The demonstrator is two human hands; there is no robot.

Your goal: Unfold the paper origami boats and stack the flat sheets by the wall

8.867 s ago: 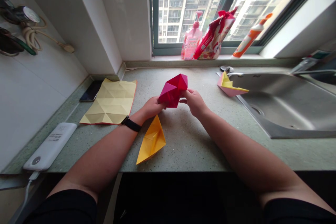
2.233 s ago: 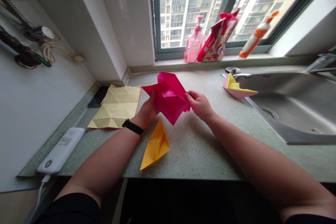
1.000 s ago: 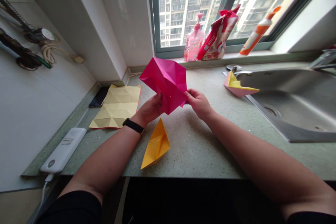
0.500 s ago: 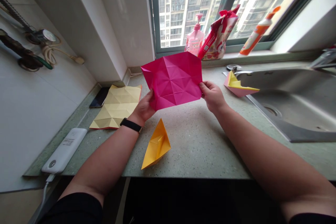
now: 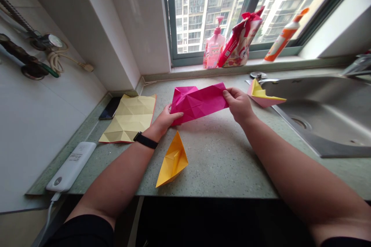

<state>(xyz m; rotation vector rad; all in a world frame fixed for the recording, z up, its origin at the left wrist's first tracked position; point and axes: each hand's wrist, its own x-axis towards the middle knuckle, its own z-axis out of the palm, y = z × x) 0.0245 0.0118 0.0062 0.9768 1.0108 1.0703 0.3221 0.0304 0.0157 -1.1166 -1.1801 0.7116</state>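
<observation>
A creased magenta paper sheet (image 5: pixel 198 100) lies nearly flat, low over the green countertop (image 5: pixel 220 154). My left hand (image 5: pixel 165 119) pinches its lower left corner and wears a black wristband. My right hand (image 5: pixel 239 104) grips its right edge. A folded orange-yellow paper boat (image 5: pixel 173 160) rests on the counter just below my left wrist. An unfolded, creased pale yellow sheet (image 5: pixel 129 117) lies to the left. A pink and yellow folded paper boat (image 5: pixel 262 94) sits at the sink's near left corner.
A steel sink (image 5: pixel 324 112) fills the right side. A pink pump bottle (image 5: pixel 213 48), a red pouch (image 5: pixel 240 40) and an orange bottle (image 5: pixel 284 36) stand on the window sill. A phone (image 5: pixel 109 107) and a white power bank (image 5: pixel 71 166) lie at the left.
The magenta paper went from a folded shape to an opened sheet held upright, and has now been lowered and tipped flat toward the counter. Both hands keep hold of its edges.
</observation>
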